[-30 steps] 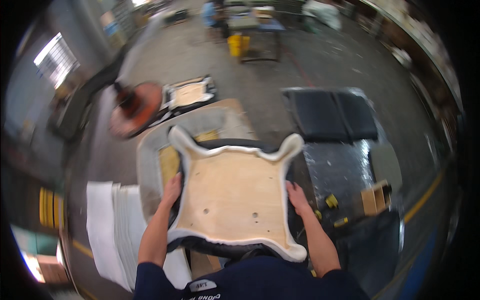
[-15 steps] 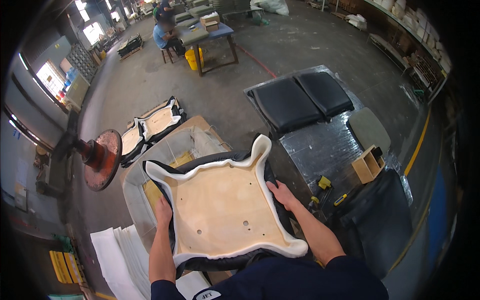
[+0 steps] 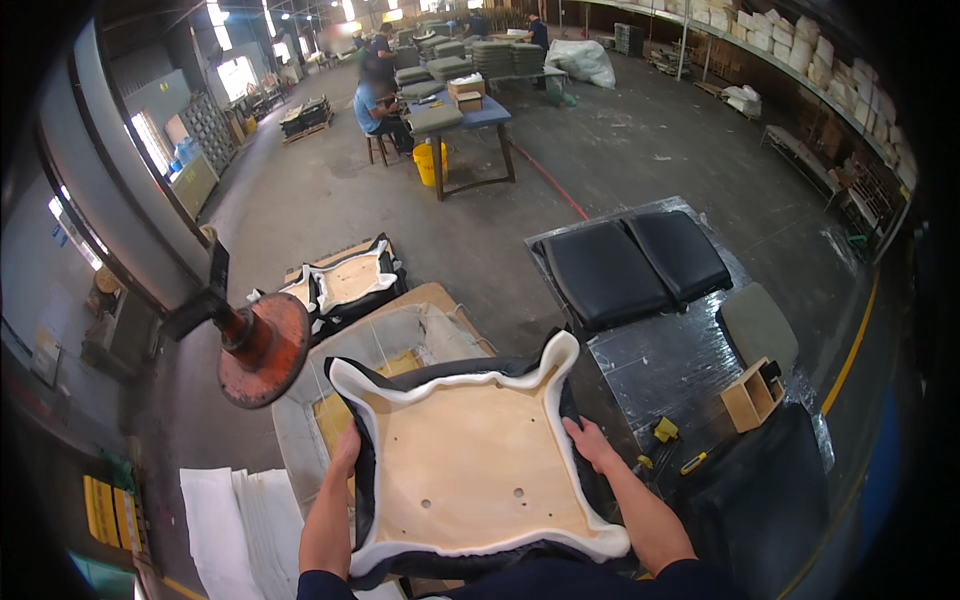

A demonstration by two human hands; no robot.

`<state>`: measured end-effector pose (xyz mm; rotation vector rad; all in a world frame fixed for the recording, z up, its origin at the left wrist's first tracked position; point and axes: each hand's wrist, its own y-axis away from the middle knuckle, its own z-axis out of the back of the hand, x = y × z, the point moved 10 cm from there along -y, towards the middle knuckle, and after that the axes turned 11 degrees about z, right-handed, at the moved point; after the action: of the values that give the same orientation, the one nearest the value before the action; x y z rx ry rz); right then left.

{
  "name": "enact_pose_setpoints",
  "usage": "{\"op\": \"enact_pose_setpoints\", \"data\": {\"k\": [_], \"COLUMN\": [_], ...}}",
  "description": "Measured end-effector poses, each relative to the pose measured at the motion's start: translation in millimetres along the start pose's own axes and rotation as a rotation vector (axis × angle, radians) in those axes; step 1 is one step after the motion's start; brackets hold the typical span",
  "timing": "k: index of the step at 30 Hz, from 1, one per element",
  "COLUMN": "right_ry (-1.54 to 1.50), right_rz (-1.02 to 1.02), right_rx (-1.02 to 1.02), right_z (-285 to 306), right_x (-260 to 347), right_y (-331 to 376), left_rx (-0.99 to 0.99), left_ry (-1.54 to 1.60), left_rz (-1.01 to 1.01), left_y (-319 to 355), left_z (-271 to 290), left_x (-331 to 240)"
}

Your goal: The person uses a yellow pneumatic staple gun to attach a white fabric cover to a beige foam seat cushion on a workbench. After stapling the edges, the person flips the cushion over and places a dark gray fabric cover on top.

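Between my two hands is a chair seat [image 3: 470, 460] with its underside up. It has a pale plywood board with several holes, and white padding and black cover material wrap over its edges. Padded flaps stick up at the far corners. My left hand [image 3: 346, 450] is closed around the seat's left edge, fingers partly hidden by the cover. At the right edge my right hand [image 3: 590, 444] grips the black side, thumb toward the board. Below the seat stands a translucent bin [image 3: 300, 420] with yellowish pieces inside.
A round reddish metal disc [image 3: 264, 350] juts in at left. White sheets [image 3: 240, 530] are stacked lower left. Black cushions [image 3: 600, 270], a wooden box [image 3: 752, 396] and a yellow cutter [image 3: 694, 462] lie at right. More seats [image 3: 350, 280] sit beyond the bin; a person [image 3: 376, 108] sits farther off.
The view has tilted up and shifted left, so the surroundings appear lower and farther right. The seat stays in both hands, in much the same pose.
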<state>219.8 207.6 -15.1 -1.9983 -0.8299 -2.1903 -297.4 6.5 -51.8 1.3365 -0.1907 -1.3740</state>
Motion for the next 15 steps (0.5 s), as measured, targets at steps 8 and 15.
{"op": "enact_pose_setpoints", "data": {"k": [8, 15], "right_ry": [0.237, 0.406], "right_rz": [-0.047, -0.219], "right_rx": [-0.072, 0.028], "right_z": [19, 36], "right_x": [-15, -47], "right_y": [18, 110], "left_rx": [0.109, 0.369], "left_ry": [-0.026, 0.342], "left_rz": [-0.301, -0.068], "left_y": [-6, 23], "left_z": [-19, -19], "left_x": [-15, 76]}}
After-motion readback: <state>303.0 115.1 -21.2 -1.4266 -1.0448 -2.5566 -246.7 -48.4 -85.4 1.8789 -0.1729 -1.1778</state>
